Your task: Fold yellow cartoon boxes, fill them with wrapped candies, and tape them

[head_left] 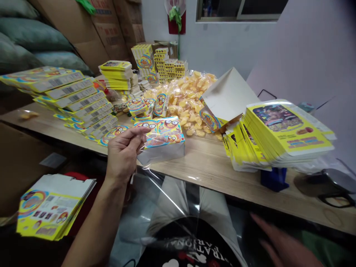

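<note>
Table: wide and wooden, running across in front of the person. Clock times were counted from the middle of the left hand (125, 150).
See-through sheet (165, 194): thin and shiny. Its top was in the left hand's fingertips, and it hung between 4 and 5 o'clock, over the lap.
Yellow pile (180, 98): little yellow things in clear wrappers, at 2 o'clock.
Yellow cards (289, 129): a tall, leaning stack at 3 o'clock, well apart from the hand.
Smiley box (164, 139): on the table edge, between 2 and 3 o'clock, just past the fingertips. I could not tell if they touched.
Right hand (280, 237): low at 4 o'clock, blurry. I could not tell if it held anything.
Left fingertips: pinched together on the sheet.
</note>
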Action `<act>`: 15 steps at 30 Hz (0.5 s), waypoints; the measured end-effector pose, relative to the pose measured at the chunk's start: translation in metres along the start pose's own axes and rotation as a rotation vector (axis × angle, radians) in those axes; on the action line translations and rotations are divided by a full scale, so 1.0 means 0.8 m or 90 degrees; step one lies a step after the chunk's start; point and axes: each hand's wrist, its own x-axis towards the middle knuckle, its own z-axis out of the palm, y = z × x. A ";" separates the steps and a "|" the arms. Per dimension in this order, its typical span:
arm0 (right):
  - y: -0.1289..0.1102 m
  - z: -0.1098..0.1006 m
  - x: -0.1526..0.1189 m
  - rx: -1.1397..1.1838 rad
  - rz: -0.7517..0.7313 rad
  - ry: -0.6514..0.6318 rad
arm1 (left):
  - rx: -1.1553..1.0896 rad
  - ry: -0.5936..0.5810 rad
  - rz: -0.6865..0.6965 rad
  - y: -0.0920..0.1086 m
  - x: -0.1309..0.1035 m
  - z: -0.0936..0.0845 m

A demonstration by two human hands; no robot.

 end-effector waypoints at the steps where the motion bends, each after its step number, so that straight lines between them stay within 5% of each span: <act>1: -0.017 -0.008 0.029 -0.053 -0.063 0.027 | -0.007 0.003 -0.007 0.002 -0.001 0.001; 4: -0.082 -0.021 0.122 -0.140 -0.159 0.201 | -0.021 0.023 -0.033 0.010 -0.005 -0.002; 8: -0.149 -0.011 0.207 -0.081 -0.308 0.307 | -0.017 0.037 -0.107 0.020 -0.011 -0.021; 11: -0.168 -0.001 0.233 -0.036 -0.375 0.327 | -0.026 0.028 -0.136 0.021 -0.015 -0.043; 15: -0.177 -0.001 0.254 0.077 -0.395 0.242 | -0.054 -0.006 -0.140 0.013 -0.020 -0.076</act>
